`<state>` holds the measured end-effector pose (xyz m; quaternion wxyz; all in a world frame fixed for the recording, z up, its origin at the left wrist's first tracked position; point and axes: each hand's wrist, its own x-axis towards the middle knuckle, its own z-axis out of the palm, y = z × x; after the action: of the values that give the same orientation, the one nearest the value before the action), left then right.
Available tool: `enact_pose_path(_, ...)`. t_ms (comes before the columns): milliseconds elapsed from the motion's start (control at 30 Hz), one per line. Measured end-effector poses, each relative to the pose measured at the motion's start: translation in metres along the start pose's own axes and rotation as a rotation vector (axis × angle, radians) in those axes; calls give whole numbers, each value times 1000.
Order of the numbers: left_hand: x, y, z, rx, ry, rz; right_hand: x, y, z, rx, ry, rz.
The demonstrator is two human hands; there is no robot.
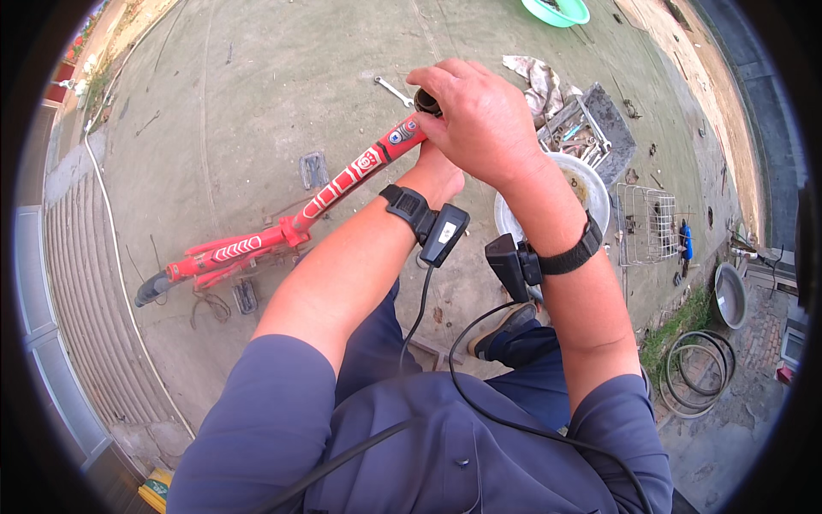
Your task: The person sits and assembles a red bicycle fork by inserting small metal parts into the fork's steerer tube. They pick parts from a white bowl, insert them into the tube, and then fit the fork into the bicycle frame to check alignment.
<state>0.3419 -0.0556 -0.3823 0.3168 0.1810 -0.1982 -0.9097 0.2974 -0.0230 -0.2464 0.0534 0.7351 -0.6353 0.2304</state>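
A red bicycle frame (342,182) with white markings slants from the lower left up to my hands. The dark, open end of its head tube (426,102) faces up. Around that end my right hand (481,118) is closed, thumb on the near side and fingers over the far side. Below it, my left hand (447,178) is against the underside of the same tube end. Its fingers are hidden behind the tube and the right hand, so their grip does not show. Whether a small part is under the right fingers cannot be seen.
A wrench (394,92) lies beyond the frame. To the right are a crumpled rag (538,84), a tray of tools (618,137), a metal basin (505,214) and a wire basket (648,224). Bicycle tyres (666,377) lie farther right; a green basin (575,15) stands ahead.
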Motion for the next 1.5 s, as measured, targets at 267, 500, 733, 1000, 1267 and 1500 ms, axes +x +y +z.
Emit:
enact_pose_path(267, -6, 6, 9, 131, 106, 23, -5, 5, -6, 77, -33, 80)
enact_pose_path(500, -6, 3, 6, 126, 104, 31, -8, 10, -5, 135, -66, 174)
enact_pose_path(733, -3, 0, -1, 95, 103, 3, -7, 9, 1, 198, -106, 265)
enact_pose_path(1000, -8, 4, 2, 310, 285, -138, -37, 40, -32, 344, 25, 316)
enact_pose_path(1267, -7, 5, 3, 329, 370, -123, -185, 106, -114, 522, 170, 807)
enact_pose_path(1500, -1, 6, -6, 340, 396, -117, -348, 109, -122, 682, 333, 1151)
